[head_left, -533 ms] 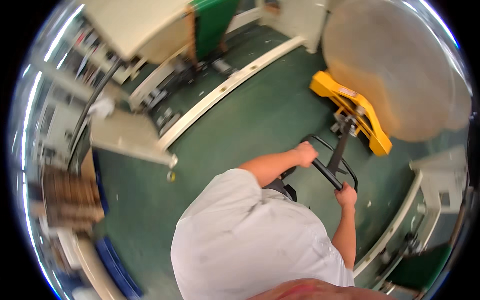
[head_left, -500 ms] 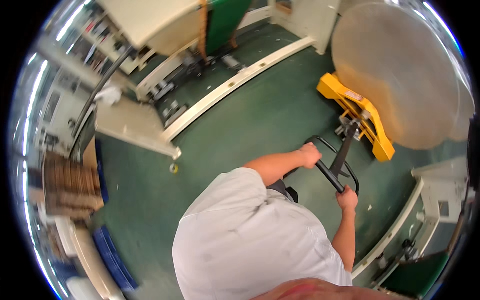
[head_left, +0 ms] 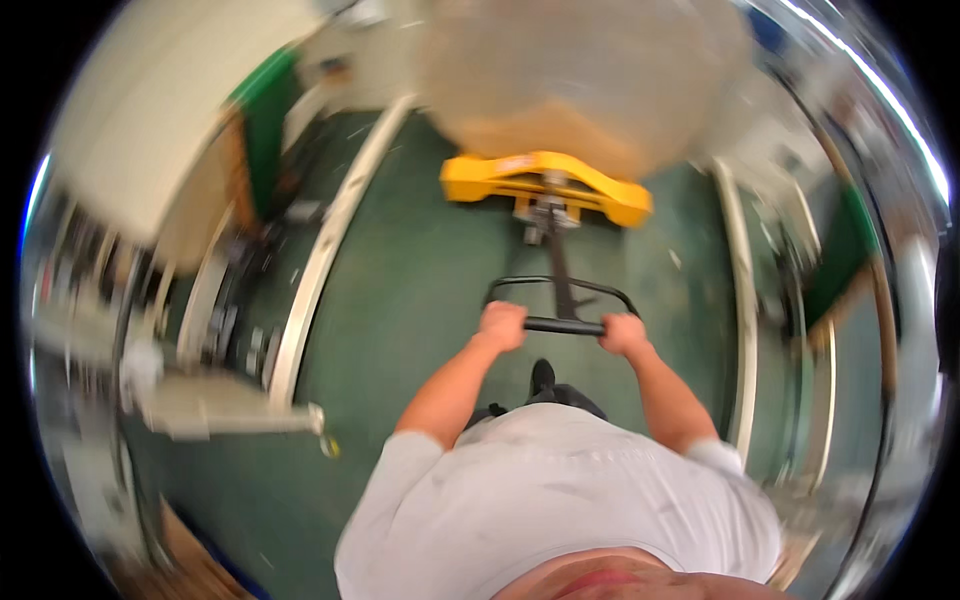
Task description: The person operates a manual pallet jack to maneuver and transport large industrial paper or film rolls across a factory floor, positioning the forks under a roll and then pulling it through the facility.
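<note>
Both my hands grip the black loop handle (head_left: 562, 325) of a yellow pallet truck (head_left: 600, 198). My left hand (head_left: 502, 325) is closed round the left end of the bar. At the right end, my right hand (head_left: 623, 333) is wrapped round it too. A dark shaft (head_left: 561, 262) runs from the handle to the truck's base straight ahead of me. Behind the yellow frame stands a very large, pale round roll (head_left: 580, 75), its flat face toward me and its lower edge browner. What bears the roll underneath is hidden.
A cream floor beam (head_left: 335, 235) runs along the left, another pale beam (head_left: 742, 310) along the right, with green floor (head_left: 400, 270) between. Machine frames with green panels (head_left: 268, 120) flank both sides. A small yellow ring (head_left: 329, 446) lies at the left beam's near end.
My view and body have swung round, so the truck and roll now sit straight ahead, not at upper right. Both hands have stayed on the handle.
</note>
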Action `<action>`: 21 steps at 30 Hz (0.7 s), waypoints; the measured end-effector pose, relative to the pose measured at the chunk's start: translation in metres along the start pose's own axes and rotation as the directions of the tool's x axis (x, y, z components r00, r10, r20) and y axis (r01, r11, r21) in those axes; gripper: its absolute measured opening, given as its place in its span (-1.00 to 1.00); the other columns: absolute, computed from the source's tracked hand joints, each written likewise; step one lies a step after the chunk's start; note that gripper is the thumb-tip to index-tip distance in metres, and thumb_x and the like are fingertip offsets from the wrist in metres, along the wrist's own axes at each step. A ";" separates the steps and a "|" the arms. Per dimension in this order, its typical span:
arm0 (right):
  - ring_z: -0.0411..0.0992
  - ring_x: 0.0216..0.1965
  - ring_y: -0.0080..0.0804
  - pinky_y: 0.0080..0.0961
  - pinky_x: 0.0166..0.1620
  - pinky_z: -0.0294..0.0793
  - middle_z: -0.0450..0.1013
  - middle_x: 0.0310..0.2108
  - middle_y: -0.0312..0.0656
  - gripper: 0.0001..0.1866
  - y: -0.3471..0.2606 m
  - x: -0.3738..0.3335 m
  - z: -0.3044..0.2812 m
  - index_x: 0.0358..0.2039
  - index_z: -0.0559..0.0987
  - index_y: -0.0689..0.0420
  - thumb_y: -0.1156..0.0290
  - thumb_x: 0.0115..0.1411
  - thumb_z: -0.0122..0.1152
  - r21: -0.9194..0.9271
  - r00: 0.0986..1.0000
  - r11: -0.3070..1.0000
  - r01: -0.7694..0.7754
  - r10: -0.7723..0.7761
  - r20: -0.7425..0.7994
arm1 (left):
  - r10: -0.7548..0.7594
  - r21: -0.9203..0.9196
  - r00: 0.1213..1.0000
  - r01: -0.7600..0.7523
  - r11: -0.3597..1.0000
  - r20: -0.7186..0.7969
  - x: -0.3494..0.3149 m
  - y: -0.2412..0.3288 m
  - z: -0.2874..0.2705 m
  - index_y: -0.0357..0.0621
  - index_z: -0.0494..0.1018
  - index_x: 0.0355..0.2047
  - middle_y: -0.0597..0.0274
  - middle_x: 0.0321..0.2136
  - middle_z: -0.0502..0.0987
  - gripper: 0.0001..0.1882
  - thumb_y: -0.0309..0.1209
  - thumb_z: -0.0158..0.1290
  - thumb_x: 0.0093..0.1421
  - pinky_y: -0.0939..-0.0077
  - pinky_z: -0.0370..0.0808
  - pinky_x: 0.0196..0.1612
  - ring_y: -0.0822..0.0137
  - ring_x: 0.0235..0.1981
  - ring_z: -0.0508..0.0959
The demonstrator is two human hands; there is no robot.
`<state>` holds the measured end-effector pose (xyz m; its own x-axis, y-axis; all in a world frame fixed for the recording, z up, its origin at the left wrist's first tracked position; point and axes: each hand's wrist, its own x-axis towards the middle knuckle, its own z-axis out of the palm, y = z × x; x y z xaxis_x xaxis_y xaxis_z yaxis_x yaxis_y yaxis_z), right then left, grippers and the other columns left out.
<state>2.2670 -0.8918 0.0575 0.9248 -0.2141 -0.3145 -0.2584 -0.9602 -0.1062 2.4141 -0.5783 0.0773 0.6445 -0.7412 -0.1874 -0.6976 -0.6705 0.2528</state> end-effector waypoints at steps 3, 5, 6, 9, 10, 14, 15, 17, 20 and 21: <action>0.70 -0.08 0.03 -0.01 0.06 0.64 0.74 -0.24 -0.08 -0.73 -0.031 -0.074 0.011 -0.21 0.75 -0.06 0.17 0.11 0.35 -0.016 1.000 1.000 -0.023 0.023 -0.003 | 0.071 0.051 0.997 -0.071 0.996 0.010 -0.062 0.018 0.011 -0.10 0.63 -0.08 0.03 -0.04 0.70 -0.60 -0.12 0.38 0.21 0.01 0.46 0.29 -0.02 0.12 0.64; 0.72 -0.10 -0.04 -0.07 0.05 0.60 0.75 -0.25 -0.11 -0.73 -0.061 -0.159 0.054 -0.19 0.75 -0.07 0.19 0.11 0.33 0.000 0.997 0.998 -0.061 0.061 0.053 | 0.107 0.062 0.993 -0.110 0.992 0.047 -0.137 0.032 0.056 -0.11 0.62 -0.07 0.02 -0.04 0.70 -0.58 -0.09 0.38 0.23 0.02 0.45 0.30 -0.03 0.13 0.64; 0.72 -0.11 -0.04 -0.07 0.05 0.60 0.75 -0.25 -0.11 -0.74 -0.080 -0.207 0.082 -0.19 0.75 -0.06 0.19 0.11 0.33 0.025 0.993 0.997 -0.077 0.074 0.092 | 0.108 0.051 0.989 -0.114 0.992 0.099 -0.183 0.036 0.082 -0.11 0.61 -0.07 0.02 -0.05 0.70 -0.58 -0.09 0.38 0.23 0.02 0.45 0.30 -0.04 0.12 0.64; 0.73 -0.11 -0.04 -0.07 0.01 0.59 0.75 -0.25 -0.11 -0.74 -0.122 -0.185 -0.008 -0.19 0.75 -0.05 0.19 0.12 0.32 0.002 0.998 0.998 -0.058 0.058 0.008 | 0.140 0.085 0.989 -0.144 0.986 0.048 -0.158 -0.001 -0.001 -0.13 0.61 -0.07 0.00 -0.06 0.70 -0.57 -0.09 0.38 0.24 0.02 0.46 0.29 -0.06 0.11 0.64; 0.72 -0.14 -0.02 -0.05 -0.01 0.60 0.74 -0.28 -0.10 -0.73 -0.134 -0.188 -0.023 -0.19 0.74 -0.05 0.17 0.11 0.33 -0.008 0.999 0.999 -0.047 0.047 -0.010 | 0.137 0.091 0.990 -0.138 0.986 0.025 -0.164 -0.009 -0.016 -0.14 0.60 -0.07 -0.01 -0.06 0.70 -0.56 -0.09 0.38 0.24 0.01 0.46 0.28 -0.07 0.10 0.64; 0.72 -0.19 0.02 -0.01 -0.03 0.61 0.73 -0.32 -0.08 -0.68 -0.192 -0.309 0.080 -0.18 0.71 -0.03 0.10 0.10 0.35 0.013 0.998 1.000 -0.027 0.026 0.065 | 0.118 0.087 0.987 -0.128 0.988 0.110 -0.317 -0.002 0.062 -0.14 0.61 -0.11 -0.03 -0.09 0.71 -0.59 -0.09 0.38 0.24 0.02 0.50 0.23 -0.10 0.02 0.67; 0.72 -0.18 0.02 0.00 -0.02 0.62 0.73 -0.31 -0.07 -0.67 -0.196 -0.329 0.080 -0.18 0.71 -0.03 0.10 0.11 0.36 0.009 0.998 0.999 -0.031 0.030 0.058 | 0.118 0.079 0.989 -0.125 0.989 0.090 -0.334 0.007 0.057 -0.13 0.61 -0.12 -0.03 -0.09 0.71 -0.60 -0.10 0.38 0.24 0.02 0.49 0.24 -0.09 0.03 0.67; 0.73 -0.17 0.02 0.01 -0.01 0.62 0.74 -0.30 -0.06 -0.66 -0.220 -0.371 0.090 -0.17 0.72 -0.02 0.08 0.11 0.37 0.017 0.998 0.999 -0.031 0.030 0.051 | 0.115 0.068 0.990 -0.121 0.990 0.078 -0.383 0.015 0.054 -0.13 0.62 -0.13 -0.02 -0.10 0.71 -0.62 -0.11 0.37 0.24 0.02 0.48 0.25 -0.08 0.03 0.66; 0.74 -0.15 -0.01 -0.01 0.01 0.62 0.75 -0.27 -0.08 -0.66 -0.268 -0.434 0.106 -0.14 0.73 -0.03 0.10 0.12 0.36 0.034 0.999 0.999 0.005 -0.006 0.036 | 0.074 0.092 0.996 -0.078 0.993 0.050 -0.462 0.009 0.066 -0.12 0.62 -0.15 0.01 -0.11 0.72 -0.66 -0.14 0.36 0.24 0.02 0.46 0.27 -0.07 0.05 0.65; 0.74 -0.13 -0.04 -0.04 0.02 0.62 0.75 -0.25 -0.10 -0.66 -0.284 -0.456 0.111 -0.13 0.74 -0.04 0.11 0.13 0.35 0.039 0.999 0.999 0.014 -0.015 0.028 | 0.068 0.092 0.997 -0.071 0.993 0.039 -0.490 0.007 0.072 -0.10 0.62 -0.16 0.04 -0.12 0.72 -0.68 -0.17 0.35 0.24 0.02 0.44 0.28 -0.05 0.06 0.64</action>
<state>1.8874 -0.5014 0.1264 0.9203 -0.1944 -0.3394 -0.2560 -0.9554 -0.1470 2.0711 -0.2222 0.1024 0.5830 -0.7857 -0.2069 -0.7674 -0.6162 0.1773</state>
